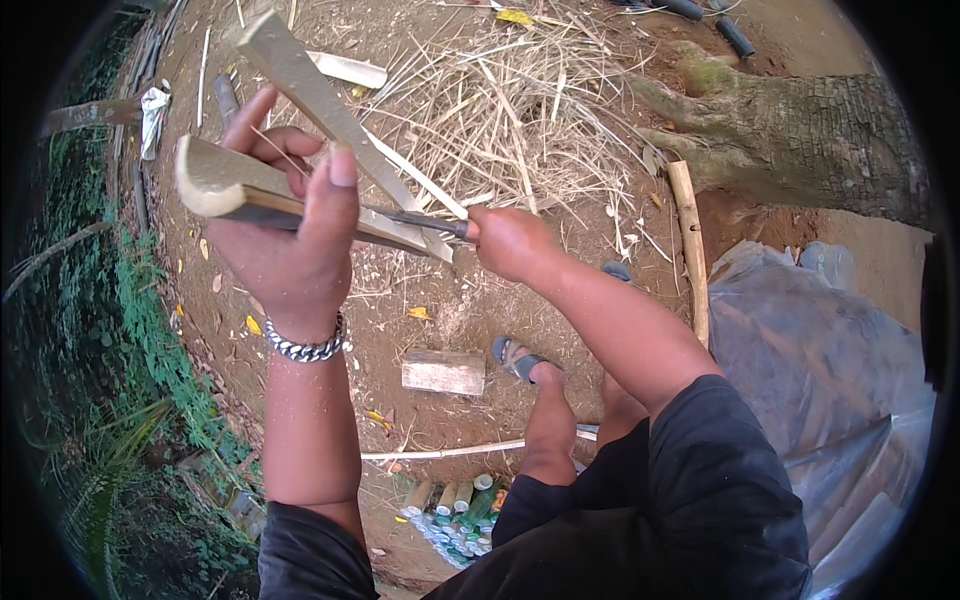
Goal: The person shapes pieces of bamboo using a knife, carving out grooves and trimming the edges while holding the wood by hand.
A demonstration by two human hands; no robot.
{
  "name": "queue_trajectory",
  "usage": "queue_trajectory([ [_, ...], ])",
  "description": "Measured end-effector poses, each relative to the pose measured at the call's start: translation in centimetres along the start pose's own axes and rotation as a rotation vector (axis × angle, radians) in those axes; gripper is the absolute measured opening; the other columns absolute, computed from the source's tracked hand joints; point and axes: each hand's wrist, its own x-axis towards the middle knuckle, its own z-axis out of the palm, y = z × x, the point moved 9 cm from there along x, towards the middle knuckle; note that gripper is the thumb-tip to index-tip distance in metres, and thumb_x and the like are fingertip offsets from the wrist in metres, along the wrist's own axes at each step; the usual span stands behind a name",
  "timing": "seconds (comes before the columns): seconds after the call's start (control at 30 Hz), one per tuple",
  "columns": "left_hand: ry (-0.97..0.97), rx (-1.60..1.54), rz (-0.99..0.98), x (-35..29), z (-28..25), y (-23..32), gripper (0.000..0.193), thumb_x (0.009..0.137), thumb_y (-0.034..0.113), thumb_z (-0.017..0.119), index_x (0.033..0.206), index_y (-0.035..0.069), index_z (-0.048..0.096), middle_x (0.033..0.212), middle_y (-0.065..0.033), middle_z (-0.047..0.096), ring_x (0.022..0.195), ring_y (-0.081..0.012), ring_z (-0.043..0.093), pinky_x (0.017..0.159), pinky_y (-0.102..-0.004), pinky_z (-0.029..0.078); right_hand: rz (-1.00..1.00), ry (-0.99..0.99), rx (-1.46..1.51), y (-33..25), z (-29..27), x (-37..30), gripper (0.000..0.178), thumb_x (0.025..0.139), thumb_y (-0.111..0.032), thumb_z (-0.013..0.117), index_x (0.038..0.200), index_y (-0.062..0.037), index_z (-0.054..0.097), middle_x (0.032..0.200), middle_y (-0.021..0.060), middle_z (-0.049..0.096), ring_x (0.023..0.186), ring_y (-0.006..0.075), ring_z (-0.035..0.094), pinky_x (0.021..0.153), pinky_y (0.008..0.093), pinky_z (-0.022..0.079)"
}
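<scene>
Earth ground (392, 322) outdoors: bottles (480, 505) near, wood block (443, 372) beyond, plastic sheet (800, 340) right. Left hand (290, 250), thumb and palm clamping bamboo (225, 187), above ground; right hand (515, 243) wrapped round knife (430, 221) lying across bamboo's right end, bite unclear. Best, likely: bamboo steady, left hand clear of knife, short even strokes, shallow angle. Far: strip heap (510, 110); trunk (800, 140) far right.

Beige bamboo piece (222, 178), dark knife (456, 228), silver bracelet (305, 350), black sleeve (725, 485), yellow leaf (515, 17)
</scene>
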Motion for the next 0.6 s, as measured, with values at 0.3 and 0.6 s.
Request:
queue_trajectory([
  [0.3, -0.055, -0.208, -0.032, -2.1, -0.7, -0.5, 0.07, 0.085, 0.021, 0.077, 0.141, -0.005, 0.045, 0.113, -0.0138, 0.065, 0.074, -0.0043, 0.048, 0.066, -0.0191, 0.039, 0.044, -0.006, 0.039, 0.5, 1.3, -1.3, 0.015, 0.093, -0.014, 0.056, 0.106, -0.0129, 0.064, 0.101, 0.0137, 0.07, 0.096, 0.0334, 0.069, 0.082, 0.0473, 0.054],
  [0.6, -0.146, -0.05, -0.02, -1.6, -0.1, 0.5, 0.08, 0.077, 0.021, 0.082, 0.145, -0.002, 0.045, 0.095, -0.0029, 0.059, 0.073, -0.0042, 0.046, 0.065, -0.0194, 0.039, 0.002, 0.026, -0.092, 1.1, -0.4, -0.3, 0.017, 0.096, -0.02, 0.054, 0.108, -0.0166, 0.065, 0.101, 0.01, 0.072, 0.097, 0.0313, 0.07, 0.076, 0.0525, 0.052],
])
